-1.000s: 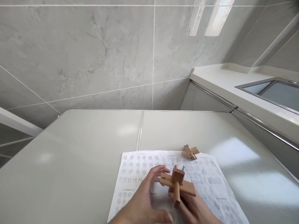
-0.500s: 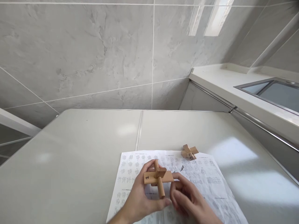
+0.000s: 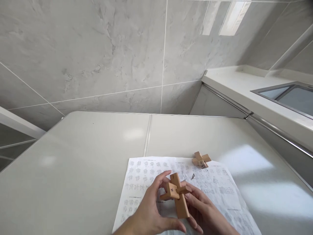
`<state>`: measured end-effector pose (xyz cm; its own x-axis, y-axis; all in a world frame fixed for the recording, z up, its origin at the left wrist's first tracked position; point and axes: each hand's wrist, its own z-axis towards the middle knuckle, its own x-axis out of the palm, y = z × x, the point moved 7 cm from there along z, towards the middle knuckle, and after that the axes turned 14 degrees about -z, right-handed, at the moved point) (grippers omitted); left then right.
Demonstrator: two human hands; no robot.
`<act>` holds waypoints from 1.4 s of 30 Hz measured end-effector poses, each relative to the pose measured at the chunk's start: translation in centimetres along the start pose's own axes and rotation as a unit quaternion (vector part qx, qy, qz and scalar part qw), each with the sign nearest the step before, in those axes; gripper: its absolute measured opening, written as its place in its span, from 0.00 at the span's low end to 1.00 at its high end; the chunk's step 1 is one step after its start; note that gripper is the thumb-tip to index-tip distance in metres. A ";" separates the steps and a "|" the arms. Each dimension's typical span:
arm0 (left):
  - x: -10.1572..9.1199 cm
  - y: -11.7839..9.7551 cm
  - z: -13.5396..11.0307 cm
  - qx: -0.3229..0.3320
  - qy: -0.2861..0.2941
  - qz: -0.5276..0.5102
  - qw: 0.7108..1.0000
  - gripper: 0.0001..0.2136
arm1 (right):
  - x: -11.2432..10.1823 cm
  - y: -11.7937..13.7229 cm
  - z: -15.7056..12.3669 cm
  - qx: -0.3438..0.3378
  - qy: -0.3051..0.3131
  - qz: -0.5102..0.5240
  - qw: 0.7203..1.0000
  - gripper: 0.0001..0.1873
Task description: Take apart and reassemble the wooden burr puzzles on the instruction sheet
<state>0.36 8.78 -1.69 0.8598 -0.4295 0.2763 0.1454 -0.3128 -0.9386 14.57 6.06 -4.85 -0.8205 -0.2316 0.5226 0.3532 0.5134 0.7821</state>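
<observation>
A wooden interlocking burr puzzle (image 3: pixel 181 205), made of crossed bars with a handwritten "2" on one piece, is held up between my two hands above the printed sheet. My left hand (image 3: pixel 151 205) curls around its left side, index finger near the top end and thumb by the lower end of the long bar. On the right, my right hand (image 3: pixel 205 209) grips the puzzle with its fingers against the bars, some of them hidden behind the wood. A second small wooden cross puzzle (image 3: pixel 201 160), also marked in ink, rests at the sheet's far edge.
Beneath my hands lies a creased paper sheet (image 3: pixel 133 209) printed with rows of puzzle diagrams, with a small dark torn spot. It is on a pale table (image 3: pixel 73 169) with a seam. A grey tiled wall stands behind; a white counter (image 3: pixel 227 81) with a sink is at right.
The held puzzle has been turned, so its long flat bar now points up and down instead of sideways. My right hand has come in onto it. The camera view shifted slightly.
</observation>
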 end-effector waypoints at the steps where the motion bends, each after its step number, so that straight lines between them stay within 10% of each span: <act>1: 0.1 -0.1 0.0 0.005 0.006 -0.005 1.000 0.55 | -0.3 0.0 0.0 0.008 -0.011 0.006 1.000 0.25; 8: 0.2 -0.8 0.0 0.054 0.002 0.048 0.997 0.31 | -1.2 0.8 -0.6 0.030 -0.052 0.027 0.998 0.27; 17: -0.5 1.4 0.1 -0.007 0.013 0.022 1.000 0.62 | 0.0 0.1 0.0 0.003 0.014 0.030 0.999 0.21; 24: -0.5 0.8 -0.2 0.053 0.016 0.022 0.998 0.59 | 0.4 -0.1 -0.1 -0.007 0.038 0.038 0.999 0.19; 35: -4.5 -4.1 0.8 0.169 -0.116 0.118 0.972 0.51 | -1.0 0.7 -0.1 0.001 -0.013 0.013 1.000 0.21; 42: -8.0 -5.9 1.9 0.155 -0.236 0.361 0.889 0.36 | -1.4 0.4 -0.1 0.012 -0.035 0.016 0.999 0.24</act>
<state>-6.39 15.70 1.28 0.8826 0.0028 -0.4702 -0.4630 0.1792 -0.8680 15.86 6.49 -5.25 -0.8388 -0.1576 0.5212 0.3687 0.5399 0.7567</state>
